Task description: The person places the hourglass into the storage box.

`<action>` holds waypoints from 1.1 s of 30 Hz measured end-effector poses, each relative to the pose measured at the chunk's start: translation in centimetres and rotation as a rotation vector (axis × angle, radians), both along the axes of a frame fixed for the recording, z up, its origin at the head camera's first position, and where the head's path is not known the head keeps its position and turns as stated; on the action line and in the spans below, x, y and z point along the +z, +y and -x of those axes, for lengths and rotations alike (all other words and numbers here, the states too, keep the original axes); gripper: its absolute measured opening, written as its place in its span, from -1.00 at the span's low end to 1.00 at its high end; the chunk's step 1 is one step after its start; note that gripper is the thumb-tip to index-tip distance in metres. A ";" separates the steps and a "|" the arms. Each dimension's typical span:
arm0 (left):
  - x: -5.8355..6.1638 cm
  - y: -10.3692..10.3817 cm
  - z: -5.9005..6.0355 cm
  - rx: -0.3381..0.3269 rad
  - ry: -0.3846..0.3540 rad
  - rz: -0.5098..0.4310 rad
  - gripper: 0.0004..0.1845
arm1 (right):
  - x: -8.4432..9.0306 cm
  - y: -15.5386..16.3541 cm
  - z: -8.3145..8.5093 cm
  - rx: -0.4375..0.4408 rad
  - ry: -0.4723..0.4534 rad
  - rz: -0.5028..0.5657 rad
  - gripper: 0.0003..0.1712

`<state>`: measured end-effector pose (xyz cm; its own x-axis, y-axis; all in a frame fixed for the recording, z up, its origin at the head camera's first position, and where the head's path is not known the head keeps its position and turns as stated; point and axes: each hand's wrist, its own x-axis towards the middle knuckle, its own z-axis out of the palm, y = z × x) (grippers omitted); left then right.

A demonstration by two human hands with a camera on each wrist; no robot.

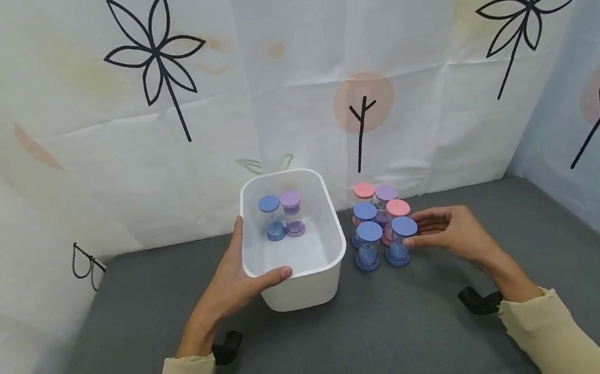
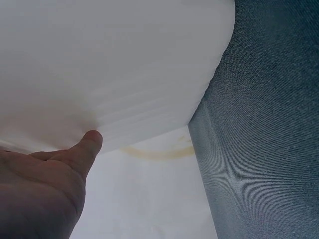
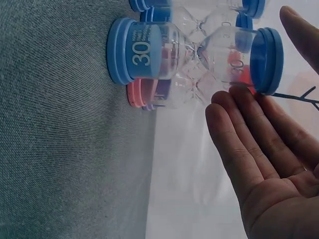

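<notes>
A white plastic bin (image 1: 301, 292) stands on the dark cloth. My left hand (image 1: 233, 279) rests at its near left corner, fingers spread along the outer side and thumb over the front rim. In the left wrist view a fingertip touches the bin's outer wall. Inside stand a blue hourglass (image 1: 273, 218) and a purple hourglass (image 1: 293, 213). To the bin's right, my right hand (image 1: 453, 234) reaches around the top of the nearest blue hourglass (image 3: 269, 60), marked 30. Its fingers are straight; in the right wrist view the thumb stands apart from the blue cap.
Beside that hourglass stands another blue hourglass (image 1: 368, 259). Close behind are a further blue hourglass (image 1: 365, 211), two pink hourglasses, one with its cap (image 1: 363, 190) at the back, and a purple hourglass (image 1: 386, 193). A white patterned curtain (image 1: 289, 122) hangs behind the dark cloth (image 1: 353, 363).
</notes>
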<state>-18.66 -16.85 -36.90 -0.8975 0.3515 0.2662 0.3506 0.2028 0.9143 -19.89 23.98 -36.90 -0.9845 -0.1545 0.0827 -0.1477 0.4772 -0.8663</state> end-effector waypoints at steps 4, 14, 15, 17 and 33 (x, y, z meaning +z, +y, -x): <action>0.0 0.0 0.0 0.004 -0.001 0.002 0.31 | -0.3 -0.4 0.0 -0.015 0.013 0.012 -0.29; 0.0 0.0 0.0 -0.003 0.002 -0.003 0.31 | -1.3 -2.2 -0.2 -0.101 0.109 -0.020 -0.29; -0.1 0.0 0.0 -0.006 0.004 -0.003 0.30 | -1.4 -2.3 -0.3 -0.110 0.117 -0.026 -0.29; -0.1 0.0 0.1 -0.009 0.004 -0.004 0.30 | -1.4 -2.6 -0.4 -0.122 0.126 -0.021 -0.31; 0.0 0.0 0.1 -0.009 0.007 -0.003 0.30 | -0.5 -2.0 -0.5 -0.020 0.007 0.005 -0.32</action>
